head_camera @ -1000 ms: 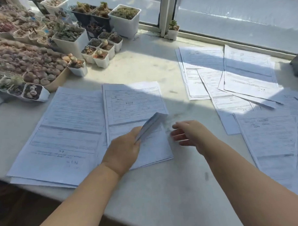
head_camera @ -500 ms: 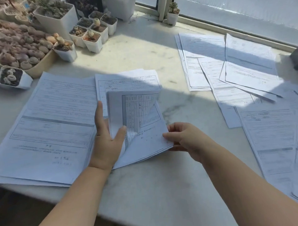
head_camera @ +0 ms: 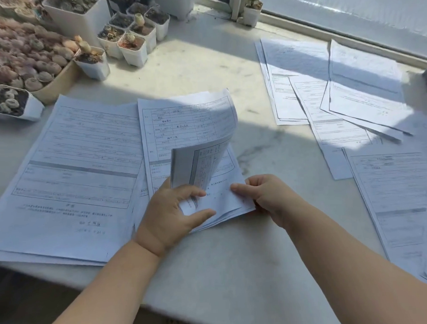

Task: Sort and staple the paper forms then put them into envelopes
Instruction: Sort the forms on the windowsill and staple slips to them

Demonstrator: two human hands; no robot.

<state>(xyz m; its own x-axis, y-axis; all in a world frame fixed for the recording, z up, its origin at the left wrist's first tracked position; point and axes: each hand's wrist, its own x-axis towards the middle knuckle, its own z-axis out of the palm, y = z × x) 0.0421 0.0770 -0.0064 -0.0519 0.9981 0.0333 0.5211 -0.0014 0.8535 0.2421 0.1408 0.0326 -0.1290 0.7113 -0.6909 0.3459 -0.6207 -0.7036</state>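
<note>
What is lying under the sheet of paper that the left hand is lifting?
Under the lifted sheet lie more printed forms in the same pile, which the right hand holds down. The left hand hides part of it; how many sheets cannot be seen.

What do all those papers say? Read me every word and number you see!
None can be read.
Left form: printed lines, handwritten signature and date, all blurred.
Middle stack: table with handwriting, too small.
Lifted sheet: grid, unreadable.
Right papers: blurred.
Pots: no labels.
</note>
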